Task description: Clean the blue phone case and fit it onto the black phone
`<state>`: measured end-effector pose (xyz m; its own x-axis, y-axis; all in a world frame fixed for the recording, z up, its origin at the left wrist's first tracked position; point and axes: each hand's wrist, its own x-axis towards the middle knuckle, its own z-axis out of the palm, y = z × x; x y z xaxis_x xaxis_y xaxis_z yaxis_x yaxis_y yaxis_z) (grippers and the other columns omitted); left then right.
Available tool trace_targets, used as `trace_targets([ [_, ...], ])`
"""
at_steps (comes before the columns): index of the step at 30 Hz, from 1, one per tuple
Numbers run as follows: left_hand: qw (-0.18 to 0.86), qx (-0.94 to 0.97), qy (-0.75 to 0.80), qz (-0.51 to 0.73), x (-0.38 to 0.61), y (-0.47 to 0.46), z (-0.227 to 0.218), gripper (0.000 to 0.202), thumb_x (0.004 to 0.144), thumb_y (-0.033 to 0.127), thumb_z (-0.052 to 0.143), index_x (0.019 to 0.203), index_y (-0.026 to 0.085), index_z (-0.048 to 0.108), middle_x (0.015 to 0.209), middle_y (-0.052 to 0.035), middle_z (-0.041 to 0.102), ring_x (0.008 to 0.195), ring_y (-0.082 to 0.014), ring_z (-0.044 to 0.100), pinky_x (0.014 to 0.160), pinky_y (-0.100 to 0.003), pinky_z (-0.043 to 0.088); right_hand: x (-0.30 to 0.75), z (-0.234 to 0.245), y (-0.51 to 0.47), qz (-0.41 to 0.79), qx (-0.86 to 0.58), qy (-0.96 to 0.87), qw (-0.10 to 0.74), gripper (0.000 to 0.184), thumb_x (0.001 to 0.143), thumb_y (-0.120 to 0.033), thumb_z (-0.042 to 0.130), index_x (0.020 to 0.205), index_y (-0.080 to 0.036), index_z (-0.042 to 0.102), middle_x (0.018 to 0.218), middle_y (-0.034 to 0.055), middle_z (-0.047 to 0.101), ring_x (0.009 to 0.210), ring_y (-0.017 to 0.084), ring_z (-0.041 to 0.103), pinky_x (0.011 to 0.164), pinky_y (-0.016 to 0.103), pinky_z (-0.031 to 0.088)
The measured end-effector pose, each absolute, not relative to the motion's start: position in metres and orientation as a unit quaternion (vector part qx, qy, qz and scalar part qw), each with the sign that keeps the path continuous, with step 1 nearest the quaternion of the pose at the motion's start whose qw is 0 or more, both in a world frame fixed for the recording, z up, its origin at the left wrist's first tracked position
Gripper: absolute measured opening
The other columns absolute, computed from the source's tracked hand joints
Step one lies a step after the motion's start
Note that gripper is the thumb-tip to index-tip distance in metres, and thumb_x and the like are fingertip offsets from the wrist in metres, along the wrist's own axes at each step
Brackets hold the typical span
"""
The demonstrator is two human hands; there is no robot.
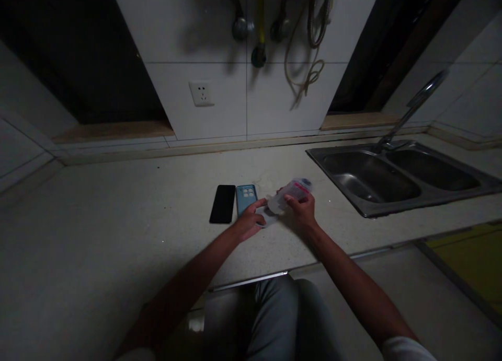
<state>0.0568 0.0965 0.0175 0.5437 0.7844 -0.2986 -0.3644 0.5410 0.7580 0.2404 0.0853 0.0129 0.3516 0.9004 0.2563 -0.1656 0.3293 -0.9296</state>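
Head view: my right hand (304, 209) pinches a clear, pink-striped packet (291, 189) above the counter (176, 204), left hand (246, 223) clasps a pale flat piece (268, 217) beside the blue case (243, 201); light fingertip grip best, avoids creasing thin plastic.

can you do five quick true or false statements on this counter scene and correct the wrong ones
1. The black phone lies to the left of the blue phone case. True.
2. The left hand is clamped on the black phone. False: it is apart from the phone, at a pale translucent piece.
3. The right hand holds a clear plastic bag with a pink strip. True.
4. A plug sits in the wall outlet. False: nothing is plugged in.
5. The faucet stands at the back of the double sink. True.
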Motion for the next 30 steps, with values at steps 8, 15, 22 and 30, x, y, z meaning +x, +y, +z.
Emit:
trace_targets([
  [8, 0.813, 0.307, 0.319, 0.378, 0.055, 0.099, 0.021, 0.068, 0.046, -0.004, 0.062, 0.109, 0.021, 0.066, 0.111, -0.0053, 0.069, 0.097, -0.0219, 0.066, 0.083, -0.034, 0.05, 0.234, 0.025, 0.087, 0.442, -0.366, -0.35, 0.741, 0.044, 0.056, -0.039, 0.093, 0.09, -0.02, 0.073, 0.091, 0.0081, 0.079, 0.088, 0.029, 0.076, 0.085, 0.044, 0.061],
  [15, 0.836, 0.308, 0.282, 0.355, 0.053, 0.1, 0.03, 0.045, 0.064, 0.016, 0.074, 0.108, 0.019, 0.067, 0.096, -0.0056, 0.07, 0.068, -0.0137, 0.06, 0.056, -0.024, 0.04, 0.249, 0.026, 0.089, 0.49, -0.354, -0.312, 0.733, 0.054, 0.064, -0.06, 0.085, 0.099, -0.023, 0.068, 0.098, 0.0071, 0.077, 0.098, 0.029, 0.074, 0.091, 0.046, 0.06],
  [22, 0.839, 0.327, 0.291, 0.324, 0.05, 0.1, 0.029, 0.042, 0.068, 0.02, 0.074, 0.109, 0.017, 0.07, 0.085, -0.0059, 0.069, 0.064, -0.0136, 0.058, 0.055, -0.025, 0.038, 0.242, 0.016, 0.091, 0.35, -0.45, -0.36, 0.738, 0.049, 0.063, -0.053, 0.087, 0.095, -0.021, 0.068, 0.094, 0.0081, 0.077, 0.088, 0.028, 0.074, 0.086, 0.044, 0.059],
  [30, 0.84, 0.319, 0.285, 0.334, 0.051, 0.098, 0.029, 0.047, 0.065, 0.017, 0.075, 0.112, 0.019, 0.068, 0.091, -0.0057, 0.07, 0.066, -0.0137, 0.06, 0.056, -0.025, 0.044, 0.235, 0.01, 0.079, 0.159, -0.451, -0.59, 0.65, 0.037, 0.07, -0.039, 0.086, 0.102, -0.026, 0.073, 0.107, 0.0076, 0.073, 0.104, 0.028, 0.068, 0.094, 0.046, 0.055],
])
